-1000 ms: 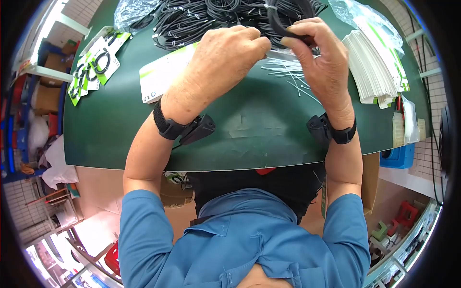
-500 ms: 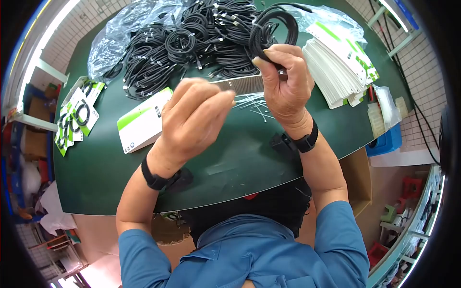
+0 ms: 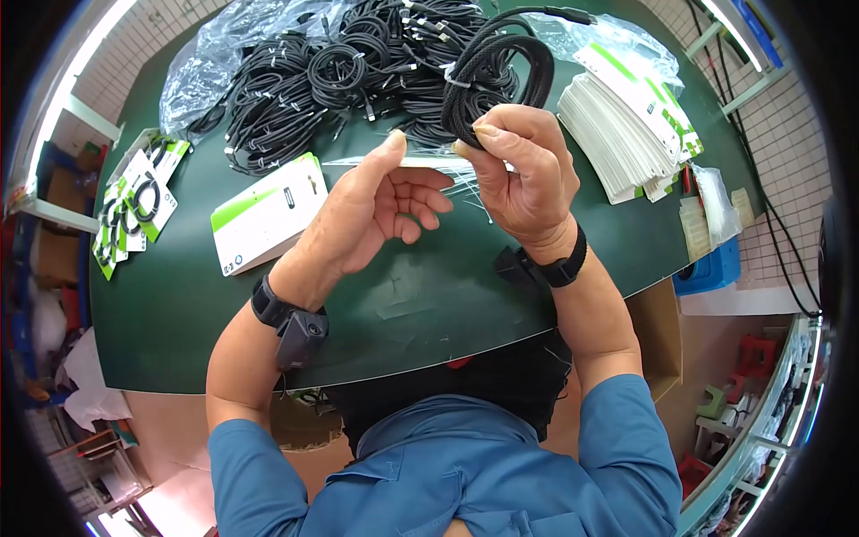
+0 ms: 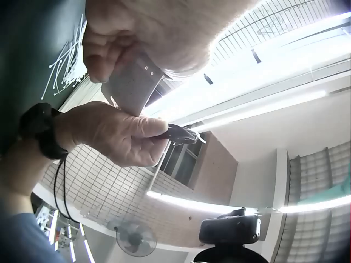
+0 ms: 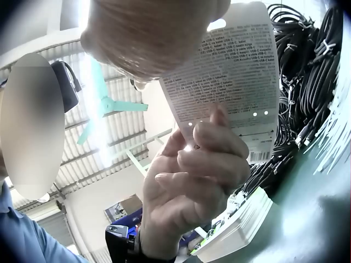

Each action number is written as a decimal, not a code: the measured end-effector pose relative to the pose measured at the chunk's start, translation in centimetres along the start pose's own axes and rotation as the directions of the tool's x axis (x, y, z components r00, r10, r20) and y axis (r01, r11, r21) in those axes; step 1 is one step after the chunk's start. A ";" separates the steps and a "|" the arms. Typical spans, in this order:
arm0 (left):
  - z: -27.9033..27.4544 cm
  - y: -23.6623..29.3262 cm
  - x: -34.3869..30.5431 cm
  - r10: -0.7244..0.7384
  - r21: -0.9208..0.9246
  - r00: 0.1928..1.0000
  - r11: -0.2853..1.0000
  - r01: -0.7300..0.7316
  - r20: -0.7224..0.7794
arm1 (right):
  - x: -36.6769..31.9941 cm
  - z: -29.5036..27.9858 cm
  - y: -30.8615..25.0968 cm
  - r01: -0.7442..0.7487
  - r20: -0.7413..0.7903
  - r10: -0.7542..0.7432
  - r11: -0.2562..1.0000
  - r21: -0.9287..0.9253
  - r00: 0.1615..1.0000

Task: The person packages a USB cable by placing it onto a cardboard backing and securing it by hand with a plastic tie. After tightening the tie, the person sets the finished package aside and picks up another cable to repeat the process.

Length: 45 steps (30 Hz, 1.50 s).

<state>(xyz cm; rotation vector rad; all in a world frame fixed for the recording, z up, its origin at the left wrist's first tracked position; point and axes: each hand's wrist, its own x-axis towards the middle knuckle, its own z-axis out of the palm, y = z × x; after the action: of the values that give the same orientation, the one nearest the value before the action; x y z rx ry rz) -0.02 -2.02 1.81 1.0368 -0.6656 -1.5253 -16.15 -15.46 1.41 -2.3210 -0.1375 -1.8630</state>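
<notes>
My right hand pinches a coiled black cable between thumb and fingers; a white tie binds the coil, which stands up above the hand. A printed card lies level between my hands, nearly edge-on in the head view. Its text side and a hang hole show in the right wrist view. My left hand is turned palm inward, thumb raised above the card and fingers curled under it, holding its left part. In the left wrist view, the card reaches over to the right hand, with small holes near its end.
A big heap of black cables covers the back of the green table. White-and-green cards lie in a stack at left and a taller stack at right. Carded cables sit far left. Loose white cable ties lie beyond the hands.
My left hand has turned from knuckles-up to palm inward and come onto the card. My right hand, still holding the coil, has come slightly lower. The view has tilted upward since a second ago.
</notes>
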 end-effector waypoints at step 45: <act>-1.3 -4.0 -1.7 0.405 0.039 0.894 0.913 -0.406 -0.191 | -0.8 1.7 -1.0 -0.568 0.638 0.358 0.809 0.153 0.682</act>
<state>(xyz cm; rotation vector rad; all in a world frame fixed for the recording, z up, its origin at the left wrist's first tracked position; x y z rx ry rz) -0.72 0.63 -1.78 0.9596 -0.6914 -1.0455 -14.84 -14.09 0.36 -2.2954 0.0681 -0.7651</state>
